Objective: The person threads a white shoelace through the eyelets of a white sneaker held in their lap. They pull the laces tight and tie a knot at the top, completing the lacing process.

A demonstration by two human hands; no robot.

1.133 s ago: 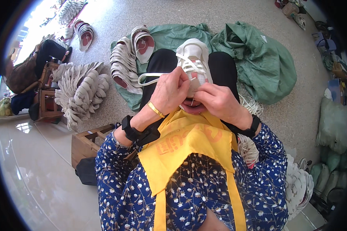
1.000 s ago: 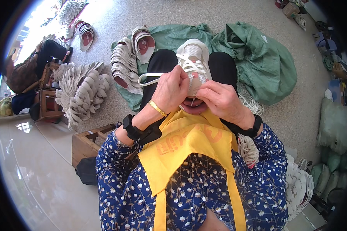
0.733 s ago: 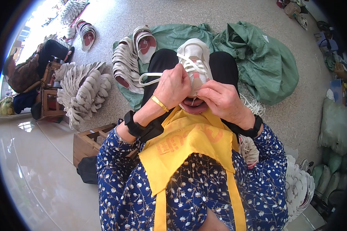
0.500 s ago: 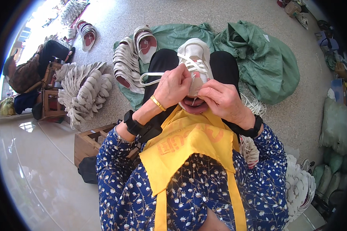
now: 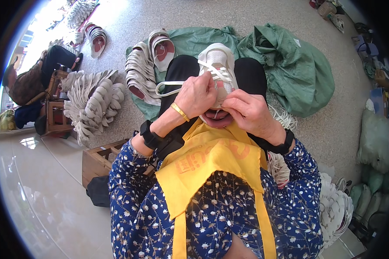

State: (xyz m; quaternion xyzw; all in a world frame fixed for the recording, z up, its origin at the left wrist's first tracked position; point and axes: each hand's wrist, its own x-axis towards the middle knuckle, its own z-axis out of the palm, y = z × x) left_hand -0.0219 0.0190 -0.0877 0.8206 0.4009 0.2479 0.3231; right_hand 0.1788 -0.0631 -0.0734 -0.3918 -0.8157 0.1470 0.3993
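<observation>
A white and grey shoe upper (image 5: pixel 217 55) with pink patches rests between my knees, its toe pointing away from me. White shoelace (image 5: pixel 167 83) crosses its front, and a loop of it sticks out to the left. My left hand (image 5: pixel 196 97) is closed in a pinch at the left eyelet row, on the lace as far as I can see. Thumb and fingers of my right hand (image 5: pixel 248 111) pinch the right eyelet edge near the collar; the exact spot under the fingertips is hidden. Below them the pink-lined opening (image 5: pixel 218 118) faces me, with a bit of lace in it.
Nested shoe uppers (image 5: pixel 140 71) lie on a green sack (image 5: pixel 194 36); a full green sack (image 5: pixel 294 73) is at right. More stacked uppers (image 5: pixel 95 101) stand left, near a wooden stool (image 5: pixel 97 166). Loose laces (image 5: pixel 285 118) hang by my right knee. Another person (image 5: pixel 28 84) sits far left.
Both hands keep nearly the same places on the shoe upper. My left wrist has turned slightly and shifted a little to the right.
</observation>
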